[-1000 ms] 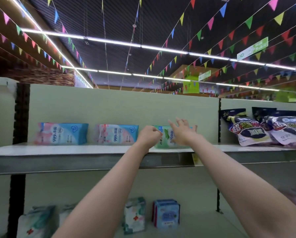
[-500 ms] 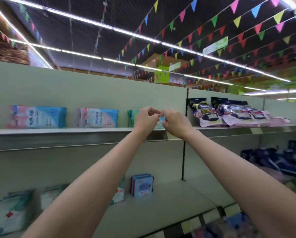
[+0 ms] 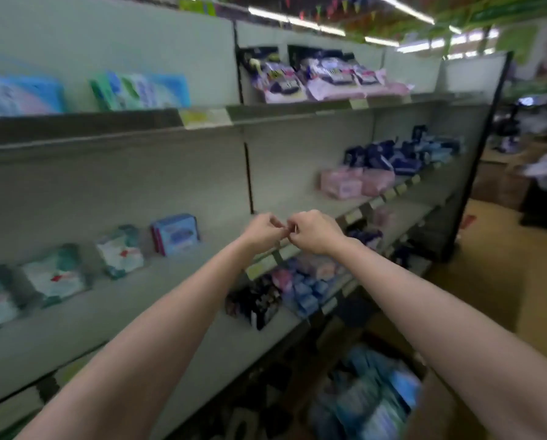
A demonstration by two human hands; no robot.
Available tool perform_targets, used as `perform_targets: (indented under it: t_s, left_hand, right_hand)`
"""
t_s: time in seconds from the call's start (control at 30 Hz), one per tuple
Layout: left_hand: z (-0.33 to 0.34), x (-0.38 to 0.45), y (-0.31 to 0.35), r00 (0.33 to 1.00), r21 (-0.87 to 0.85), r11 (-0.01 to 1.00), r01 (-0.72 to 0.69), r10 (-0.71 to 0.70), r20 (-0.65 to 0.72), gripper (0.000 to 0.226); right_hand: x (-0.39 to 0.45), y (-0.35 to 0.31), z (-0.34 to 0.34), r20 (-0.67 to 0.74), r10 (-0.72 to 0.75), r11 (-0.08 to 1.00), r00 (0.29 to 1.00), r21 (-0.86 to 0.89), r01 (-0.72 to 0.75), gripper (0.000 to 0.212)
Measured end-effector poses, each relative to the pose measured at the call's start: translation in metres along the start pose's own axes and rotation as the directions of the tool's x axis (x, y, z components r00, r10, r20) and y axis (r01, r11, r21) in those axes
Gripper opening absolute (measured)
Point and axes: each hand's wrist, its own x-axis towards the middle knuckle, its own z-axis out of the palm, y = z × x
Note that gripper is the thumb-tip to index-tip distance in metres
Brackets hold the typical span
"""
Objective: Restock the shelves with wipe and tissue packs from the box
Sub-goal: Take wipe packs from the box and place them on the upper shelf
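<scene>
My left hand [image 3: 262, 233] and my right hand [image 3: 315, 231] are held together in front of the middle shelf [image 3: 183, 281], fingers curled and fingertips touching each other, with no pack in either. On the top shelf [image 3: 107, 122] stand a green and blue wipe pack [image 3: 138, 90] and a blue and pink pack [image 3: 21, 96]. A cardboard box [image 3: 424, 408] full of blue packs [image 3: 370, 395] sits on the floor at the lower right. The whole view is blurred.
White and teal packs [image 3: 53, 274] and a blue pack [image 3: 175, 233] stand on the middle shelf. Purple and pink packs [image 3: 323, 77] fill the top right bay, pink boxes [image 3: 354, 182] and dark blue packs [image 3: 402, 154] lie below. The aisle floor [image 3: 488, 265] runs right.
The view has swung down and to the right, bringing the lower shelves and the box into sight. Both hands have come away from the top shelf and now sit lower, still together.
</scene>
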Motion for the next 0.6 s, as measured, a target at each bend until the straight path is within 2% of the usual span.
perform_targets:
  t_s: [0.1, 0.23, 0.37, 0.47, 0.6]
  left_hand:
    - [0.060, 0.010, -0.011, 0.988, 0.122, 0.992, 0.009, -0.027, 0.151, 0.027]
    - [0.150, 0.021, -0.027, 0.951, 0.222, 0.974, 0.041, -0.106, 0.292, 0.023]
    - [0.242, 0.017, -0.051, 0.897, 0.256, 0.965, 0.066, -0.169, 0.409, 0.026]
    - [0.297, 0.010, -0.068, 0.850, 0.305, 0.950, 0.062, -0.210, 0.482, 0.030]
    - [0.352, 0.009, -0.091, 0.777, 0.343, 0.934, 0.098, -0.287, 0.561, 0.032]
  right_hand:
    - [-0.028, 0.048, 0.033, 0.104, 0.083, 0.996, 0.991, 0.018, -0.085, 0.023]
    - [-0.065, 0.116, 0.084, 0.254, 0.167, 0.978, 0.953, 0.079, -0.192, 0.020]
    - [-0.100, 0.178, 0.137, 0.427, 0.251, 0.930, 0.869, 0.142, -0.338, 0.015]
    - [-0.128, 0.212, 0.172, 0.496, 0.310, 0.882, 0.811, 0.170, -0.441, 0.009]
    - [-0.156, 0.253, 0.219, 0.571, 0.383, 0.797, 0.727, 0.195, -0.572, 0.014]
